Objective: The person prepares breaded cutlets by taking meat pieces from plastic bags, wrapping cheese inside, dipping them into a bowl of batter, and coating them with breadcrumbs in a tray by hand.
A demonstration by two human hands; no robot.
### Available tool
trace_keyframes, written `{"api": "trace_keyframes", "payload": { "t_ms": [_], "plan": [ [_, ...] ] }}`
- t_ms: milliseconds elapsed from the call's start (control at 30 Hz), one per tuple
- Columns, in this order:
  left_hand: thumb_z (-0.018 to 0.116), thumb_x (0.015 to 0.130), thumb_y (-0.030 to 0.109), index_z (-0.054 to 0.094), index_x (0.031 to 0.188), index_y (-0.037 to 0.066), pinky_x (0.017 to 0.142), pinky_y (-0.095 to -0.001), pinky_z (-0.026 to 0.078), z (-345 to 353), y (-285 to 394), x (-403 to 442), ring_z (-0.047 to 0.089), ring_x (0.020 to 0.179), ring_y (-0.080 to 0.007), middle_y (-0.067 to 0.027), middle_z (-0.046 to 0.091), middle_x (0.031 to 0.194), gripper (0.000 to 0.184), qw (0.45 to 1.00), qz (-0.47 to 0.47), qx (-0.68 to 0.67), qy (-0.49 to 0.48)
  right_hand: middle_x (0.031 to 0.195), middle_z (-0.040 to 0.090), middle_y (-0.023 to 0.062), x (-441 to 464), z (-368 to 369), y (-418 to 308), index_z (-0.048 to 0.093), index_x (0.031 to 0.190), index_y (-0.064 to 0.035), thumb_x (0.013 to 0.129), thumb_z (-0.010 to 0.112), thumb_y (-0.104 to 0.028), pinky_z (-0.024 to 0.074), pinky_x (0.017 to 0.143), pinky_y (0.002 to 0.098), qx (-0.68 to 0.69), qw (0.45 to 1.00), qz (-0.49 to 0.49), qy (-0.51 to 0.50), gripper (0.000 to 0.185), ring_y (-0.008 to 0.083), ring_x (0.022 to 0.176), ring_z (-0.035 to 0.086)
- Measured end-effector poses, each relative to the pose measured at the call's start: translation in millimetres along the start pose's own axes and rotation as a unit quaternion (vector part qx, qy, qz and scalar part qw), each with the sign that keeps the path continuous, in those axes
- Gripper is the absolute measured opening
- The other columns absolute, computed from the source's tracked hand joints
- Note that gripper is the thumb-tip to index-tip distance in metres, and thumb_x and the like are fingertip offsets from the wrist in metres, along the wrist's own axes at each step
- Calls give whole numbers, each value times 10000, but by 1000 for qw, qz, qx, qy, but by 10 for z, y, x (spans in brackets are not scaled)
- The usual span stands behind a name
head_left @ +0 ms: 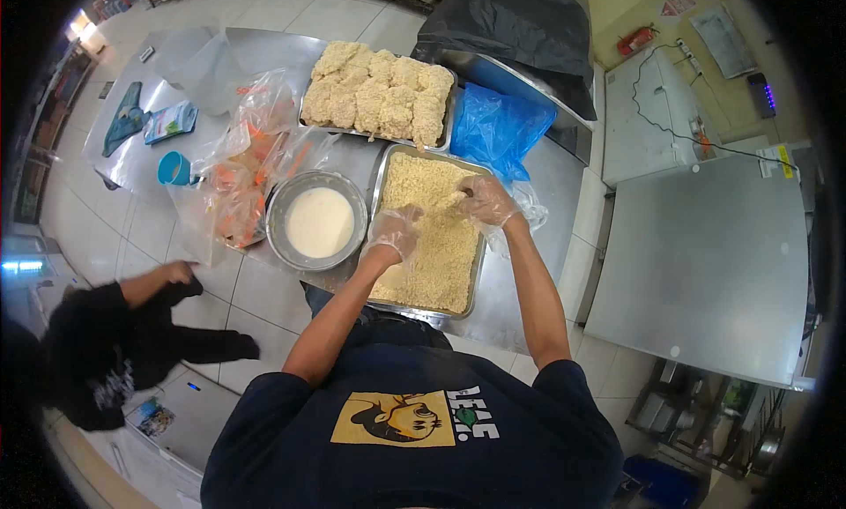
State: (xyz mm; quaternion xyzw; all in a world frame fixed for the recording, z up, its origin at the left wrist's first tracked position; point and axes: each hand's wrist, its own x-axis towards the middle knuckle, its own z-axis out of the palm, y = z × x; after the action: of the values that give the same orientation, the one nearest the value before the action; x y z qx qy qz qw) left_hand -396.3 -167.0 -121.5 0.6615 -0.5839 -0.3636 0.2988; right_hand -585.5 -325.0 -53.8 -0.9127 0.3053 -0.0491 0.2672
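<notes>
Two hands in clear plastic gloves work at the crumb tray (432,312), which lies on the metal tabletop (560,214) directly in front of the person. The left hand (398,231) is over the left side of the crumb tray, about halfway along it, low over the pale crumbs (432,267). Its grip is partly curled, fingers bent inward; whether it has hold of anything I cannot tell. The right hand (489,200) reaches in over the right side of the crumb tray, nearer its far end, with fingertips down at the crumbs. Its grip is bent and fairly narrow, and whether anything is caught between thumb and fingers I cannot tell either. The crumbs spread over most of the crumb tray.

Just left of the crumb tray stands a round metal bowl (275,236) holding white batter (319,222). Just beyond the far end of the crumb tray, a second tray carries rows of crumb-coated pieces (379,90) set close together. A blue plastic bag (502,130) lies crumpled beyond the crumb tray's far right corner. Farther left of the crumb tray, past the bowl, are clear bags with orange markings (251,170) and a turquoise cup (174,168). Another person (106,341) in dark clothes is well apart from the crumb tray, on its left.
</notes>
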Motion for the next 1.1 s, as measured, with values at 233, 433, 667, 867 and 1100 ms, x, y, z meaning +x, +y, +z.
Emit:
{"api": "trace_keyframes", "payload": {
  "t_ms": [233,433,667,867,1100],
  "plan": [
    [644,771,184,578,1113,86,904,-392,462,-57,88,-118,616,1009,-299,-117,656,1109,362,991,40,126,11,817,647,198,-21,-86,-149,656,951,-2,627,683,-227,491,686,414,-26,998,54,-4,395,335,772,636],
    [639,775,149,579,1116,87,910,-379,466,-15,15,-152,612,1030,-298,-116,654,1116,352,997,49,50,15,819,644,205,-32,-125,-142,653,906,-13,607,680,-252,481,700,433,-13,995,100,5,384,357,786,624],
    [620,795,114,583,1117,74,898,-375,478,188,-55,-133,619,1025,-292,-139,651,1092,327,999,20,33,-8,943,659,210,24,307,317,631,996,-5,653,693,-278,503,768,408,2,981,192,22,443,342,902,640],
    [615,795,105,572,1125,60,890,-378,483,200,-9,-98,617,1027,-301,-148,643,1100,335,997,53,47,-21,965,655,220,47,728,454,606,1028,-13,688,702,-220,488,826,426,30,974,173,140,409,375,950,627],
    [614,798,164,545,1157,65,881,-388,482,67,13,-141,620,1004,-308,-151,638,1111,378,995,50,81,-31,947,665,205,169,869,799,654,1024,-60,663,724,-188,489,838,427,-97,968,155,172,389,384,944,623]
  ]
}}
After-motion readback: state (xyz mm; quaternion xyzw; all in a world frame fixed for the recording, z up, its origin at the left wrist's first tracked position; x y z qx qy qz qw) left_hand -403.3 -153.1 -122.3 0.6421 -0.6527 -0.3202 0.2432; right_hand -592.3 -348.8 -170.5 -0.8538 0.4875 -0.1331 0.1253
